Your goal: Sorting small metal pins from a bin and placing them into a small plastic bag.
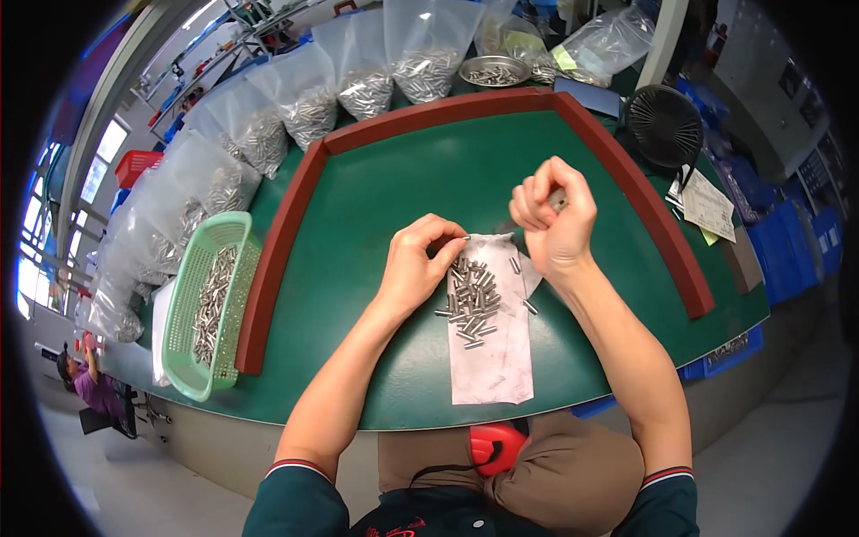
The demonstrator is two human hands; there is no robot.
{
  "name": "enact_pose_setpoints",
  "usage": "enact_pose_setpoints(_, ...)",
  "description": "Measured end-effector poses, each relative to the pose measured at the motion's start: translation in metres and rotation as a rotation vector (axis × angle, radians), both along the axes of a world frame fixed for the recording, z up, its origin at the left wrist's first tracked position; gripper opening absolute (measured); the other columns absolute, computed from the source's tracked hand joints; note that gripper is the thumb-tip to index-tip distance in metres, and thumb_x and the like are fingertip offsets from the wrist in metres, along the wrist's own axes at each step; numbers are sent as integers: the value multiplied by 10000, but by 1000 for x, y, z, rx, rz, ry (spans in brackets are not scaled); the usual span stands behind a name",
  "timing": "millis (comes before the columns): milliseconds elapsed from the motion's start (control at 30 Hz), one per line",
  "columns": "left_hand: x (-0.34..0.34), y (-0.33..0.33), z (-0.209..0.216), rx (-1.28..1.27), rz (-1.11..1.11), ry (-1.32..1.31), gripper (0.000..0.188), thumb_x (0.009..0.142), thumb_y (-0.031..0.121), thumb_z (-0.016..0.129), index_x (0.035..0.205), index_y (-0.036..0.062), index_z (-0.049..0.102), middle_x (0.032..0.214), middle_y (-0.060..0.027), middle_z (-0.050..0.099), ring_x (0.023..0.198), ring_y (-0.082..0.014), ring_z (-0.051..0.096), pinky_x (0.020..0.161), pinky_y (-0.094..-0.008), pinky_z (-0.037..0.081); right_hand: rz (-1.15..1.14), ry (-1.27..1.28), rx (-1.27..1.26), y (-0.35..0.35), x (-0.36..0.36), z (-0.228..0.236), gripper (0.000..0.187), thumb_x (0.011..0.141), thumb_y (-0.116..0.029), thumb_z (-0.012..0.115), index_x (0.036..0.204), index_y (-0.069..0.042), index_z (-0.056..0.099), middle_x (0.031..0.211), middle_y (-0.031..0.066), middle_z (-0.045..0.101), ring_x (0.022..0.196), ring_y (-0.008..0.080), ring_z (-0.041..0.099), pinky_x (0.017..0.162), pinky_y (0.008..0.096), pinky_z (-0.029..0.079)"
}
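Observation:
A pile of short, shiny metal pins (472, 302) lies on a pale, stained cloth (490, 380) in front of me. My left hand (414, 266) is at the cloth's far left corner, thumb and forefinger pinched on what looks like one small metal pin. Raised above the far right of the cloth, my right hand (559, 215) is curled into a fist. Grey metal shows inside its curl, most likely pins; how many is hidden. A few stray pins lie near the cloth's right edge, below the right wrist.
A dark red raised border (438, 115) bends round the green table (385, 197). Left of it stands a light green basket (188, 358) of pins. Clear bags (425, 67) of pins line the back and left. A metal bowl (494, 73) and black fan (664, 125) stand behind.

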State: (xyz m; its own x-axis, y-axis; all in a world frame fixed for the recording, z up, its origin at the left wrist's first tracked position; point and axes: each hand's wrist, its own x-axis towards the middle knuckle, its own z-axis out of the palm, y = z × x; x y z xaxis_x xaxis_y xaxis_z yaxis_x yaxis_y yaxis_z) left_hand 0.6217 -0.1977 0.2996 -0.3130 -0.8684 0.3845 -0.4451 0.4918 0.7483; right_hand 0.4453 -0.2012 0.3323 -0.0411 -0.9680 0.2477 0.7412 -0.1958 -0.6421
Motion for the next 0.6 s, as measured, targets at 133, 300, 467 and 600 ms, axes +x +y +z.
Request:
enact_pose_setpoints(133, -3, -3, -11, 2, 27, -128, 81, 735, 36, 635, 807, 0, 644, 741, -85, 578, 627, -181, 557, 587, -288, 448, 84, -9, 65, -6, 12, -6, 411, 904, -286, 381, 546, -86, 357, 410, -38, 233, 350, 61, 173, 358, 239, 141)
enact_pose_setpoints(300, -3, -3, -7, 100, 58, -78, 81, 733, 30, 634, 804, -6, 648, 717, -94, 572, 623, -179, 548, 577, -286, 438, 126, -10, 127, -12, 17, -17, 461, 923, -361, 344, 527, -132, 279, 400, -43, 215, 350, 62, 150, 348, 233, 125)
enact_pose_setpoints(467, -5, -4, -9, 96, 55, -87, 77, 728, 28, 637, 796, -8, 648, 705, -91, 569, 615, -177, 542, 569, -285, 432, 128, 69, 138, -15, 16, -21, 489, 923, -395, 309, 506, -152, 236, 390, -48, 195, 374, 72, 134, 378, 240, 137)
enact_pose_setpoints(600, -5, -5, -10, 71, 63, -82, 69, 723, 24, 638, 782, -9, 649, 688, -88, 567, 608, -178, 536, 558, -287, 424, 122, 72, 131, -15, 17, -21, 492, 927, -398, 305, 506, -151, 237, 393, -46, 195, 378, 73, 135, 382, 240, 138)
